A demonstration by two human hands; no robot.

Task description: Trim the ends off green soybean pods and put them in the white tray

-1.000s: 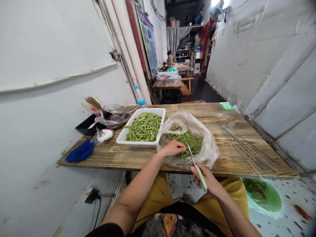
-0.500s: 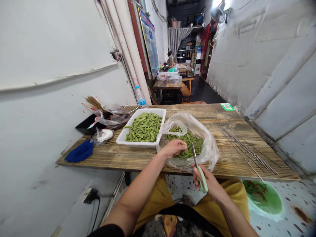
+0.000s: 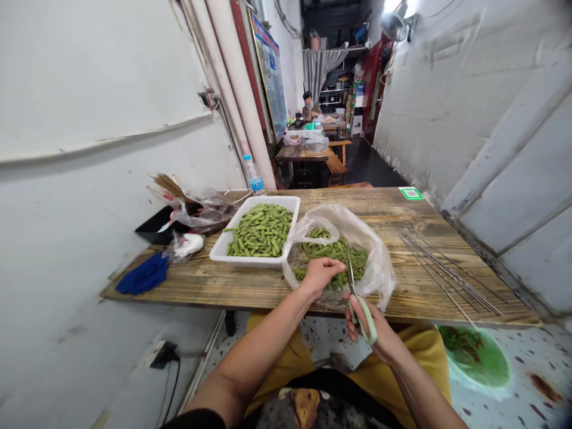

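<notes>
My right hand [image 3: 370,328] grips a pair of scissors [image 3: 369,322] by their pale green handles, the blades pointing away from me and slightly parted. Just left of the blades, my left hand [image 3: 322,275] is closed in a pinch on a small edamame pod, mostly covered by the fingertips. Both hands are at the near side of an open clear plastic bag [image 3: 379,262], which holds a heap of green edamame pods [image 3: 319,253]. To its left, a white tray [image 3: 243,260] is piled with more pods [image 3: 261,229].
Long metal skewers [image 3: 451,274] lie on the wooden table [image 3: 192,283] at right. On the left are a blue cloth [image 3: 142,274], a black box [image 3: 156,225] and a water bottle [image 3: 254,177]. A green lined bin [image 3: 491,363] stands on the floor. Another person [image 3: 309,106] sits far back.
My left hand has shifted slightly right, toward the scissors. The scissors' handles have spread and the blades have parted, with my right hand in about the same place.
</notes>
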